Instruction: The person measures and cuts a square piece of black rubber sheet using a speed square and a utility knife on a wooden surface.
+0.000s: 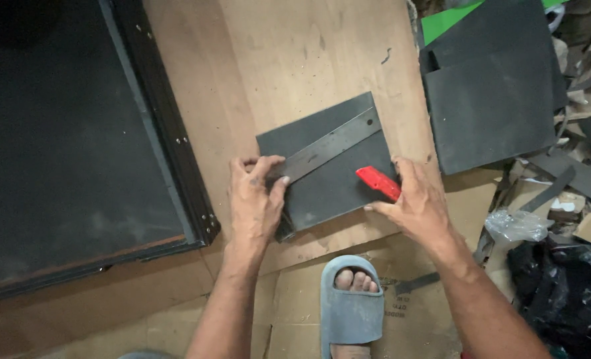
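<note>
While left hand (255,203) pins metal ruler (328,146) on dark sheet (332,186) | right hand (418,203) fingers grip red knife (378,182)

left hand (255,203) presses ruler (325,147) on dark sheet (332,186) | right hand (418,203) grips red knife (378,182) at sheet edge | plywood (289,60) beneath | sandal (350,309) below

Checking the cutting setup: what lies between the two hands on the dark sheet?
In the head view, a metal ruler lies diagonally across the dark sheet, between the left hand and the right hand, which holds a red utility knife.
</note>
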